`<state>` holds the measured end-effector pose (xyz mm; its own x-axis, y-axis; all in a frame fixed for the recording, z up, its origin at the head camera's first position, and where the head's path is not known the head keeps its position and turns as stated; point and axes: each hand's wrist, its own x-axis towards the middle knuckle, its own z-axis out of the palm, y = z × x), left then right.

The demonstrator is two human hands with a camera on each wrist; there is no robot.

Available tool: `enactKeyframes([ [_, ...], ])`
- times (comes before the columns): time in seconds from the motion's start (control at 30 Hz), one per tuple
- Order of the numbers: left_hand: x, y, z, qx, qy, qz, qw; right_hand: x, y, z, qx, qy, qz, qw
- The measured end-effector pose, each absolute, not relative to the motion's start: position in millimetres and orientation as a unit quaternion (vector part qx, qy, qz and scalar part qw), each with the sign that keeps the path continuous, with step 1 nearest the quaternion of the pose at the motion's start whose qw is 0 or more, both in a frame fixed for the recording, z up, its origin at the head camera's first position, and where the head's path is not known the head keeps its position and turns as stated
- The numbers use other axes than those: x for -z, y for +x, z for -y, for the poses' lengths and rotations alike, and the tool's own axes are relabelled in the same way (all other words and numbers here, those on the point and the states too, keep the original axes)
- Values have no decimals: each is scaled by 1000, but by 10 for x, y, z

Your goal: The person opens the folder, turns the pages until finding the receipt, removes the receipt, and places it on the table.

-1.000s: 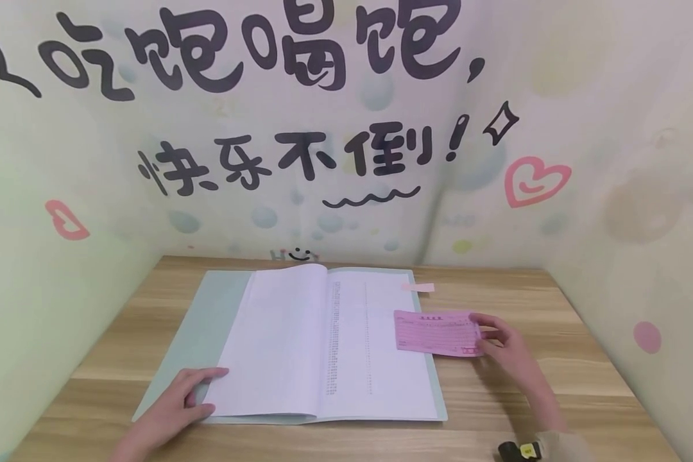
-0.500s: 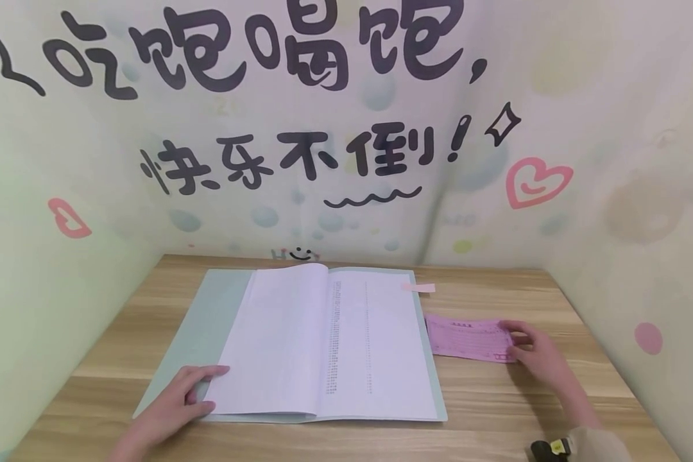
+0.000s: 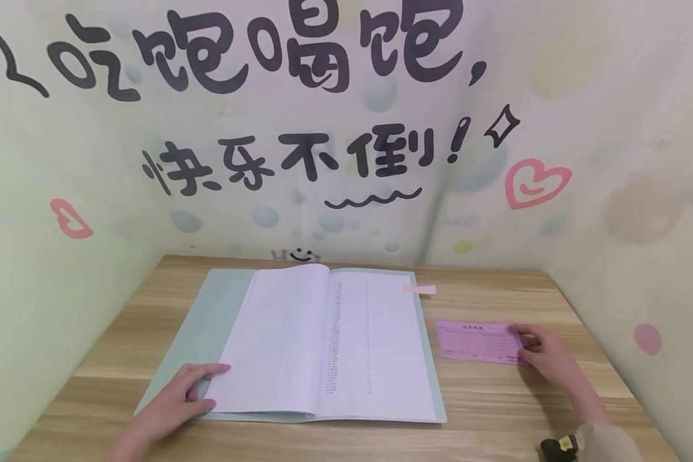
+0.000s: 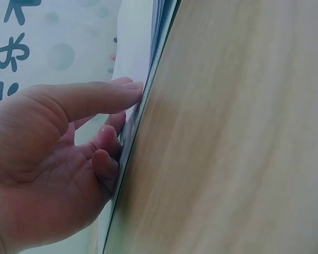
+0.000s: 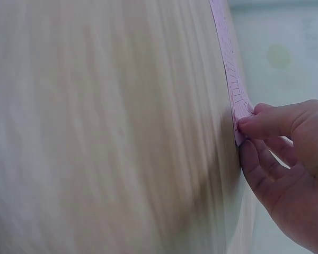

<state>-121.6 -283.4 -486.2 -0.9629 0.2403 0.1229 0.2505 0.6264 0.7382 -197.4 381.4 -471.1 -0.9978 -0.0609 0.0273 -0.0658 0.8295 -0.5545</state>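
Note:
An open folder (image 3: 185, 346) of white pages lies on the table, its pale blue-green cover showing along the edges. My left hand (image 3: 170, 394) rests on the lower left corner of the left page (image 3: 271, 346), with thumb and fingers touching the paper, also seen in the left wrist view. To the right of the folder, a pink receipt slip (image 3: 479, 341) with printed lines lies flat or nearly flat on the wood. My right hand (image 3: 548, 359) pinches its right end; in the right wrist view the thumb presses on the slip (image 5: 233, 84).
A small pale pink tab (image 3: 424, 289) sticks out from the right page's upper edge. The wooden table (image 3: 496, 410) is bounded by printed walls (image 3: 346, 231) at the back and both sides. A black band with a yellow label (image 3: 560, 446) sits at my right wrist.
My right hand has drawn the pink receipt slip rightward, off the right page and onto the table beside the folder. The left hand has stayed in place.

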Motion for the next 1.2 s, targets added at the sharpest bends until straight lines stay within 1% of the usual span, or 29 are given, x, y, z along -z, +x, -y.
enactKeyframes([
  [0.2, 4851, -1225, 2845, 409, -131, 903, -5, 4734, -2002, -3899, -268, 34, 963, 3],
  [0.53, 4839, -1231, 2826, 411, -134, 902, -6, 4778, -2019, -4012, -241, 59, 969, 4],
  [0.67, 4827, -1240, 2813, 414, -133, 901, -7, 4750, -2017, -4029, -240, 67, 969, -3],
  [0.9, 4828, -1235, 2815, 415, -134, 900, -3, 4739, -2007, -4024, -236, 82, 968, 4],
  [1.2, 4814, -1223, 2819, 412, -119, 903, -17, 4733, -2016, -4008, -240, 87, 967, 3],
])
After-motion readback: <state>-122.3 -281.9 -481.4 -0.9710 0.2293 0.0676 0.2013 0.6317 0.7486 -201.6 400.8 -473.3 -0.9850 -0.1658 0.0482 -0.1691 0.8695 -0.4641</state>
